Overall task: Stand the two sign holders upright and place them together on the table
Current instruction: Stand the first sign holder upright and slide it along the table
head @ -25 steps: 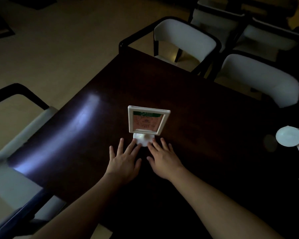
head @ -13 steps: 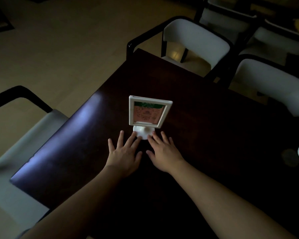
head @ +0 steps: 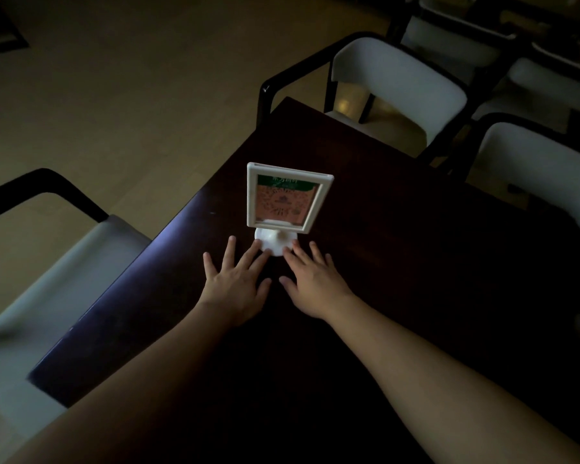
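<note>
Sign holder: one sign holder (head: pixel 287 199) stands upright at the middle of the frame on the dark table (head: pixel 399 249), its white frame facing me on a round white base (head: pixel 275 244).
Left hand: my left hand (head: pixel 236 289) lies flat, fingers spread wide, holding nothing; two fingertips touch the base's left edge, I judge to steady it.
Right hand: my right hand (head: pixel 315 284) is also flat and spread, fingertips at the base's right edge, so the base sits bracketed.
Second holder: not in view; it must come beside this one.
Chairs: pale-seated chairs (head: pixel 402 85) ring the table, upper right and left.
</note>
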The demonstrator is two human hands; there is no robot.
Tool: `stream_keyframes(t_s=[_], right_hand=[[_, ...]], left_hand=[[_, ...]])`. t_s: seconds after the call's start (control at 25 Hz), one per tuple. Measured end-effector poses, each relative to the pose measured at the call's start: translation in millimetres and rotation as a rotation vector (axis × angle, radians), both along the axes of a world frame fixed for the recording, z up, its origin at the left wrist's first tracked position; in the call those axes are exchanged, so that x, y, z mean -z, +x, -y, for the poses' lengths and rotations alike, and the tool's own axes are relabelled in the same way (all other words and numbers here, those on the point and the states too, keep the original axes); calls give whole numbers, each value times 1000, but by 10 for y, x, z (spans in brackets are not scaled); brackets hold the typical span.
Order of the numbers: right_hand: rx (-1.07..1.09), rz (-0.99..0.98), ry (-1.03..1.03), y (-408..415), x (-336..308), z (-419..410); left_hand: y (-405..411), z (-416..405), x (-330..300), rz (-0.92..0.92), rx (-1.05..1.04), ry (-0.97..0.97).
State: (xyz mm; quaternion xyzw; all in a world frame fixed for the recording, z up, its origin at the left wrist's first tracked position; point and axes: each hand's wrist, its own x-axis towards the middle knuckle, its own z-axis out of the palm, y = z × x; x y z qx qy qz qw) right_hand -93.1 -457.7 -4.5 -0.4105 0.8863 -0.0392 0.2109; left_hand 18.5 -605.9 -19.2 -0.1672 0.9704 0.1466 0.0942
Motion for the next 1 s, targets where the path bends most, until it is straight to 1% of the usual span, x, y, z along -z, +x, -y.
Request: stream_keyframes(t_s=[0.64,1.0], right_hand=[[-11,-20,38,-226,-48,616],[-23,3,38,-214,-122,540]], left_hand=[[-232,555,-29,-18,-45,-19],[-206,603,-94,38,1,-75]])
